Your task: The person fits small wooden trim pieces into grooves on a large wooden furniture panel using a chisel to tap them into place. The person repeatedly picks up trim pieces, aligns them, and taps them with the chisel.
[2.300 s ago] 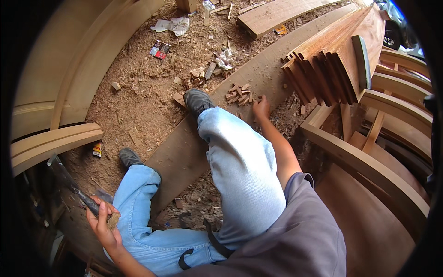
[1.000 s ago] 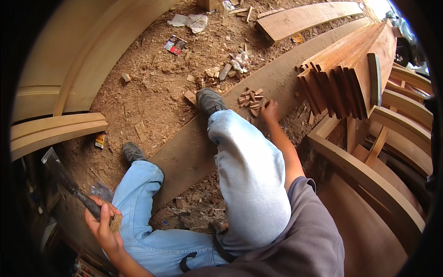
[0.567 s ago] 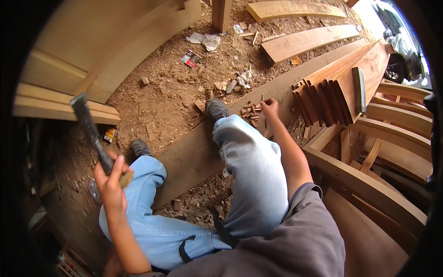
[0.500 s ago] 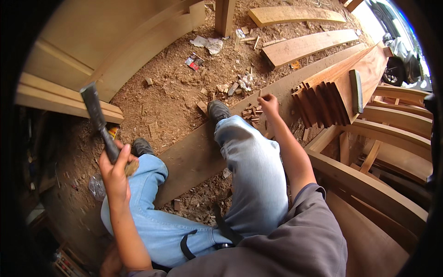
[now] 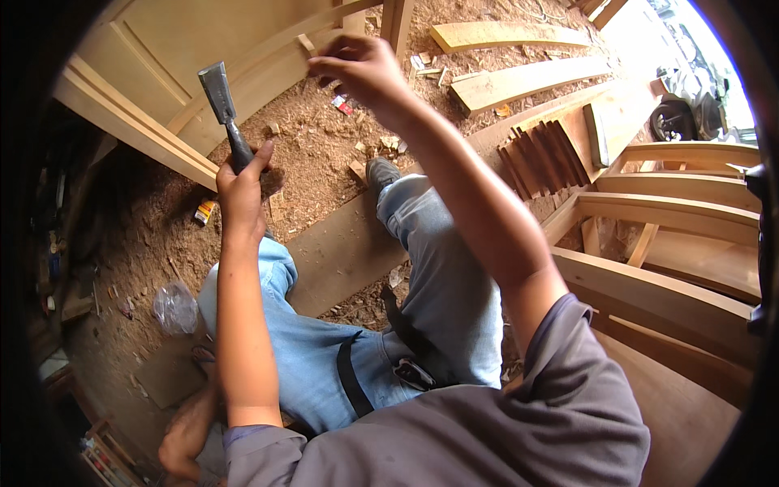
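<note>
My left hand [image 5: 243,191] is wrapped round the dark handle of a chisel [image 5: 217,91], whose wide metal blade points up. It is held in front of the pale wooden panelled frame [image 5: 154,138]. My right hand [image 5: 365,73] is raised near the frame's far end, with its fingers bent together. At its fingertips is a small wooden piece [image 5: 306,44], seemingly pinched; the exact contact is hard to see.
Wood shavings cover the ground [image 5: 324,146]. Curved boards [image 5: 527,85] and a stack of dark-ended boards [image 5: 544,158] lie ahead right. Curved wooden frames [image 5: 665,284] stand at the right. Another person's arm [image 5: 191,430] shows lower left, beside a plastic bag [image 5: 175,308].
My right hand has risen from beside the pile of small wooden pieces and swung left towards the panelled frame. My left hand has moved up and right with the chisel.
</note>
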A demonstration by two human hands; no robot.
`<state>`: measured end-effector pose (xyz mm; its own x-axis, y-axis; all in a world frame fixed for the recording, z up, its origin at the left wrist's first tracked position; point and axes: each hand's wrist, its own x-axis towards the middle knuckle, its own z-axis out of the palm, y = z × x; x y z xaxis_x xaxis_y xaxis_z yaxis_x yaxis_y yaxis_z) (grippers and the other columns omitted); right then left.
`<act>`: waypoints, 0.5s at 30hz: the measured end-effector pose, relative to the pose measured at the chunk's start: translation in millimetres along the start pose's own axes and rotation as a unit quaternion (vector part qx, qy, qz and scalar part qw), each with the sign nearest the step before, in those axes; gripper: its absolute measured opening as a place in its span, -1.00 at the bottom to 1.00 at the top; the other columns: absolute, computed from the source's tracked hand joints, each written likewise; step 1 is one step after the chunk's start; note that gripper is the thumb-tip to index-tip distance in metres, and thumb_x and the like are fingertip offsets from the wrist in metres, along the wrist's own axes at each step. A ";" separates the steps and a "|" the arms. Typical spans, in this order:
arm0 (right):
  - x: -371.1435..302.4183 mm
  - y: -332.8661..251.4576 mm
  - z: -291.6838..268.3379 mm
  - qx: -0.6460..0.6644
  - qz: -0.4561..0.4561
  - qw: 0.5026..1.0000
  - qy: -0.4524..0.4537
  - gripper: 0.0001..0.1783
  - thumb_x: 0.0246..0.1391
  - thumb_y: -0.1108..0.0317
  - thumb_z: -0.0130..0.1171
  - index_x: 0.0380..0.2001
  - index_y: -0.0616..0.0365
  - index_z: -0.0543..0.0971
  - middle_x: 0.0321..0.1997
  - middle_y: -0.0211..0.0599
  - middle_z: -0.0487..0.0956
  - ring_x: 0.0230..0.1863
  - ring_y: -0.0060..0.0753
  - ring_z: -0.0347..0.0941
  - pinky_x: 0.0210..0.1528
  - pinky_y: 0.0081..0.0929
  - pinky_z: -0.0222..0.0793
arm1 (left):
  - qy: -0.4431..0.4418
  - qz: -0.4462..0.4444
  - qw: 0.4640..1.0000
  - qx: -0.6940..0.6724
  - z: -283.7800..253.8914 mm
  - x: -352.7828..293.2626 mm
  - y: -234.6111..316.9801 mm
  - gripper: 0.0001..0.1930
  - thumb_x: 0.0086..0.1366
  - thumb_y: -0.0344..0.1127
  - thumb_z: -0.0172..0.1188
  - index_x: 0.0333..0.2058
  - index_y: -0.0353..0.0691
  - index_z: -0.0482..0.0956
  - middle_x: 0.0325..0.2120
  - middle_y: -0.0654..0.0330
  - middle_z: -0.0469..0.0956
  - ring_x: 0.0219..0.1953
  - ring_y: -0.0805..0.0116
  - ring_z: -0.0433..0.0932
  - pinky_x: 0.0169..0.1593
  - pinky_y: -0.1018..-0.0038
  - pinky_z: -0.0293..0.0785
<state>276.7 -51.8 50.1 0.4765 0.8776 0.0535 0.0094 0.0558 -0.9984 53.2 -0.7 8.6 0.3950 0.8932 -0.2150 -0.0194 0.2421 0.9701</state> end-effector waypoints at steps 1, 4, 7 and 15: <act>-0.8 -6.1 19.6 0.014 -0.002 1.000 -0.002 -0.81 0.10 0.31 0.36 -0.28 0.17 0.63 -0.36 -0.35 0.69 -0.35 -0.51 0.63 -0.35 -0.60 0.45 | -0.003 -0.004 0.999 -0.034 0.2 1.0 0.2 -0.84 0.26 -0.32 0.36 -0.34 -0.10 0.50 -0.51 0.39 0.45 -0.55 0.53 0.42 -0.46 0.56 0.38; -16.0 -5.6 68.0 0.101 0.078 0.992 0.012 -0.82 0.10 0.32 0.35 -0.32 0.16 0.58 -0.36 -0.37 0.66 -0.35 -0.52 0.59 -0.36 -0.56 0.41 | -0.005 -0.026 0.997 -0.076 -0.8 3.5 3.3 -0.83 0.24 -0.31 0.38 -0.32 -0.10 0.52 -0.52 0.39 0.46 -0.61 0.56 0.41 -0.49 0.57 0.35; -27.5 4.5 92.8 0.125 0.172 0.977 0.013 -0.85 0.11 0.33 0.33 -0.32 0.13 0.58 -0.36 -0.42 0.62 -0.35 -0.59 0.52 -0.33 -0.59 0.40 | 0.045 0.010 0.996 -0.078 -4.0 7.6 8.9 -0.85 0.24 -0.35 0.36 -0.35 -0.09 0.51 -0.55 0.43 0.46 -0.58 0.62 0.40 -0.50 0.63 0.29; 0.7 11.5 117.7 0.109 0.163 0.978 -0.069 -0.90 0.16 0.34 0.28 -0.31 0.06 0.58 -0.30 -0.46 0.63 -0.26 -0.62 0.53 -0.24 -0.59 0.34 | 0.083 0.077 0.989 -0.093 -20.7 17.5 19.6 -0.87 0.25 -0.41 0.35 -0.27 -0.20 0.56 -0.44 0.36 0.54 -0.45 0.62 0.52 -0.47 0.64 0.45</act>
<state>173.7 5.5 40.8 0.2992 0.9206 -0.2509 -0.3190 -0.1513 -0.9356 40.7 27.5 21.5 0.2183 0.9710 -0.0972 -0.2429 0.1505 0.9583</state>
